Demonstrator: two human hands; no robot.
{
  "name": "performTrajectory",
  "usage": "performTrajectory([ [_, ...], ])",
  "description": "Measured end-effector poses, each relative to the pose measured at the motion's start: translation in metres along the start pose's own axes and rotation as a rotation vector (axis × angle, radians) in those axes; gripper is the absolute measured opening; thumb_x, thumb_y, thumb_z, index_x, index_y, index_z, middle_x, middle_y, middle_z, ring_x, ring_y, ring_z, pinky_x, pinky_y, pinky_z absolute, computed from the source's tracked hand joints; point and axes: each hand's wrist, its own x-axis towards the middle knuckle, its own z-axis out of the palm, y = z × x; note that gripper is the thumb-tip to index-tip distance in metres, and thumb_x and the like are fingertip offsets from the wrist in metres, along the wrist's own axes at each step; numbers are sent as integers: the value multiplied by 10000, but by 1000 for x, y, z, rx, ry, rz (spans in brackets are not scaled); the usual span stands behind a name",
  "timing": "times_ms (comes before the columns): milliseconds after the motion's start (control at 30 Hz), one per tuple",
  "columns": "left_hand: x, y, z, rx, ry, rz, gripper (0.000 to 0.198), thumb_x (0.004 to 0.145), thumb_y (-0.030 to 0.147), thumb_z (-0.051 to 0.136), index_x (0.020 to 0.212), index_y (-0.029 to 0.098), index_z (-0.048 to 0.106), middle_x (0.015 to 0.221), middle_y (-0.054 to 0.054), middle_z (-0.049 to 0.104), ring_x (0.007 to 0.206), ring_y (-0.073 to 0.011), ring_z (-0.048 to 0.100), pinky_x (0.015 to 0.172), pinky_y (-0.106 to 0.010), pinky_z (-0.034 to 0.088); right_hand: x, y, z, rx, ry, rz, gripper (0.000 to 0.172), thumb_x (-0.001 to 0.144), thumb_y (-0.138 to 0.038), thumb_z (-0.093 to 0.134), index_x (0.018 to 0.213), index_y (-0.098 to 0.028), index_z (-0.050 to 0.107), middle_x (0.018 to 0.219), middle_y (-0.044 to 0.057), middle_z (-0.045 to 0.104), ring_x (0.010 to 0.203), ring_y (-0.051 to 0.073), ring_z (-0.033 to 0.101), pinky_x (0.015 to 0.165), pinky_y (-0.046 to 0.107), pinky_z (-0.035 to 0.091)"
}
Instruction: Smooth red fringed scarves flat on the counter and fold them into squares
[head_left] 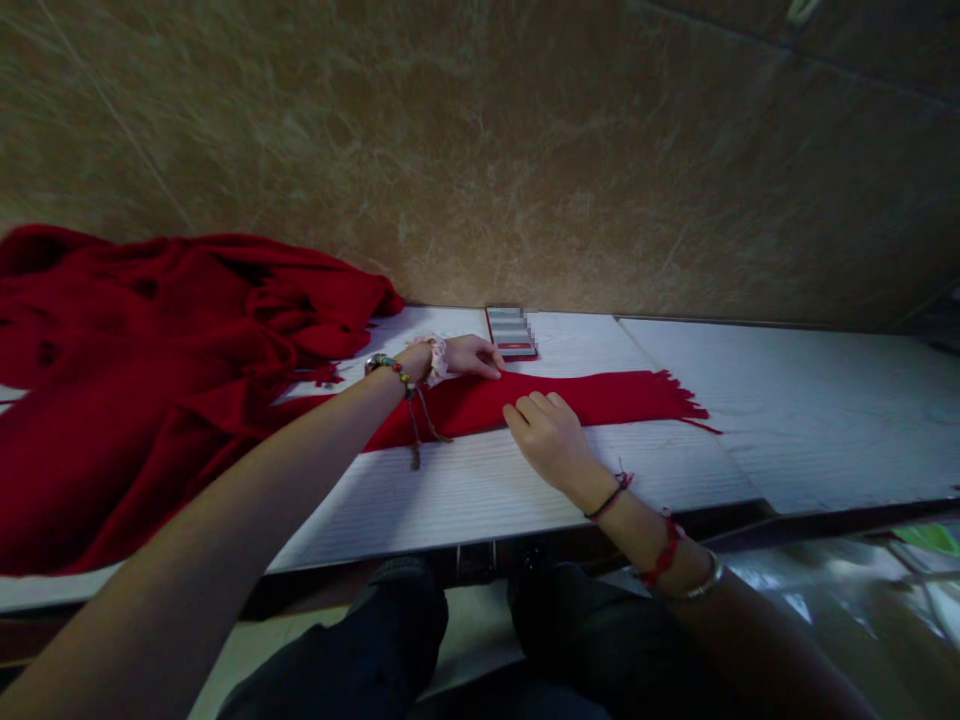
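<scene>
A red scarf [615,398] lies as a long flat folded strip on the white wood-grain surface, its fringe at the right end. My left hand [474,355] is at the strip's far edge, thumb and fingers closed on the cloth there. Nearer to me, my right hand [551,435] has its fingers curled over the near edge, gripping it; the fingertips are partly hidden. To the left the strip runs under my left forearm toward a large loose heap of red cloth [150,350]. Whether heap and strip are one piece is hard to see.
A phone [511,332] lies just beyond my left hand, close to the brown marbled wall [480,160]. The white surface [810,420] is a narrow ledge with a dark front edge. My legs [405,630] are below it.
</scene>
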Motion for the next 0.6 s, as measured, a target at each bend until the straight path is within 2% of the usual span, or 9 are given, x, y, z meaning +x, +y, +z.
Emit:
performTrajectory([
  [167,3,28,-9,-265,67,-13,246,636,330,648,775,131,609,697,8,588,645,-101,520,612,-227,391,0,14,-9,11,113,123,266,872,-128,347,928,-143,607,742,72,574,719,187,469,633,317,300],
  [300,24,62,-13,-385,119,15,235,664,290,648,829,128,600,720,-9,590,637,-106,525,612,-244,398,-3,38,-32,-29,155,166,326,857,-146,365,1126,-140,550,810,84,589,754,197,480,649,321,330],
  [367,41,80,-13,-391,141,30,234,717,271,619,900,126,596,760,-22,607,661,-112,548,634,-255,411,-7,58,-48,-90,126,145,343,851,-160,388,1161,-144,535,814,88,589,741,199,484,629,319,336],
  [467,72,107,-11,-310,127,67,236,794,246,565,995,124,581,824,-44,624,704,-125,575,667,-277,432,-19,94,-69,-177,53,121,320,849,-166,400,1113,-139,578,773,89,595,702,195,500,618,315,350],
  [533,94,122,-5,-209,113,94,238,833,240,531,1033,116,567,871,-64,621,738,-137,580,684,-294,447,-33,120,-73,-175,0,121,314,842,-155,407,1092,-144,596,763,83,606,695,189,518,629,304,374],
  [600,112,133,7,-120,107,122,261,862,266,506,1075,116,537,965,-81,594,807,-155,578,718,-323,468,-50,141,-66,-132,-47,153,330,833,-140,410,1110,-158,588,776,71,621,700,178,540,645,286,403],
])
